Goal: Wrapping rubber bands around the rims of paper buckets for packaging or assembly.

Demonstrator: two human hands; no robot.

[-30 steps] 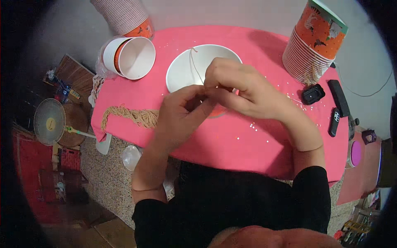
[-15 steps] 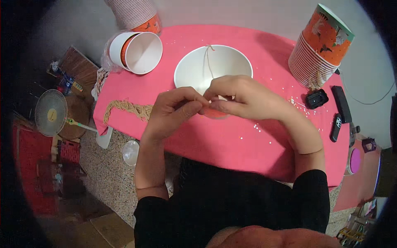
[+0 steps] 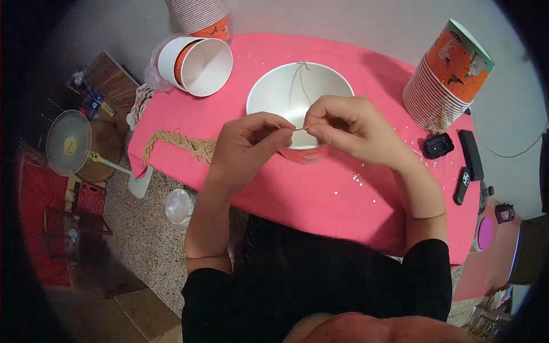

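Note:
A large paper bucket (image 3: 271, 91), white inside and orange-red outside, stands on the table in front of me. From its far rim a thin tan cord (image 3: 301, 86) hangs down the inside. Above the near rim, my left hand (image 3: 243, 148) pinches a short piece of tan cord between thumb and fingertips. My right hand (image 3: 357, 128) pinches the same piece a little to the right, so it stretches between the two hands. Where this piece runs beyond my fingers is hidden. Left of my left forearm lies a bundle of tan cords (image 3: 180, 143).
A pink cloth (image 3: 320, 211) covers the table, with small white dots scattered on it. Nested buckets (image 3: 209, 66) lie at the far left; a tall bucket stack (image 3: 440, 86) stands at the right. Beside it are a small black box (image 3: 438, 146) and dark remotes (image 3: 462, 186). A fan (image 3: 68, 143) stands left.
My hands have risen slightly and their fingertips have drawn apart, so the cord between them now shows. The whole view has shifted a little.

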